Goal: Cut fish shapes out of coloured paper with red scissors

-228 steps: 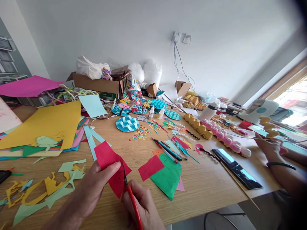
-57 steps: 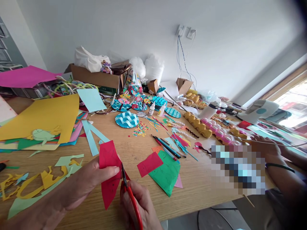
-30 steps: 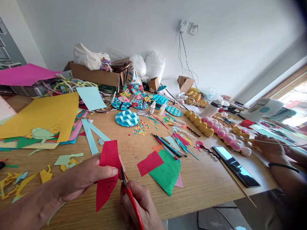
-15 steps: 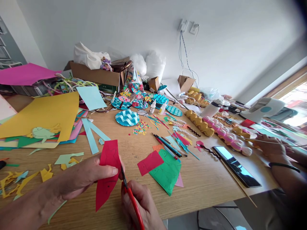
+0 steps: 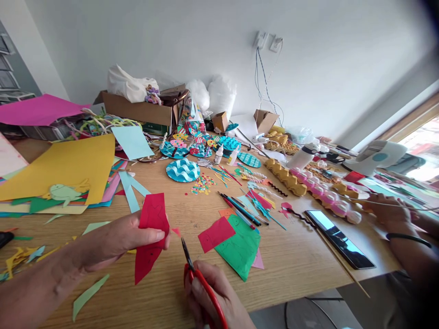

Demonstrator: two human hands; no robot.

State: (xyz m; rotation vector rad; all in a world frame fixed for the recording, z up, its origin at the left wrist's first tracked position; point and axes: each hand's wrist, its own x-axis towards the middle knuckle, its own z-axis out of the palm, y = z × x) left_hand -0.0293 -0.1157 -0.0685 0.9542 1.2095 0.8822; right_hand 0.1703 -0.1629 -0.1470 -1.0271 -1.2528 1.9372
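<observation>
One wooden table (image 5: 291, 274) was spread with craft materials, including one yellow sheet (image 5: 78, 160) and, beyond it, one magenta sheet (image 5: 44, 109). Two long moulded strips lay side by side at right: one mustard strip (image 5: 285, 177) and one pink-and-white strip (image 5: 324, 196). Near them was another person's hand (image 5: 389, 212); what its fingers held could not be told. One phone (image 5: 339, 240) lay flat toward the front edge. In the foreground, the left hand (image 5: 128, 237) pinched one red paper (image 5: 151, 214) marked with dark lines, its thumb across the front. The right hand (image 5: 221, 285), well apart from it, had its fingers curled around one pair of red-handled scissors (image 5: 190, 266), the blades clear of the paper. One green piece (image 5: 242, 251) lay to the right, partly covered by one smaller red piece (image 5: 216, 234). Beyond the left hand lay two pale blue strips (image 5: 128, 192). Two small bottles (image 5: 218, 154) stood upright near one wave-patterned disc (image 5: 183, 170). Between paper and blade tips appeared one tiny red scrap (image 5: 176, 231), blurred.
</observation>
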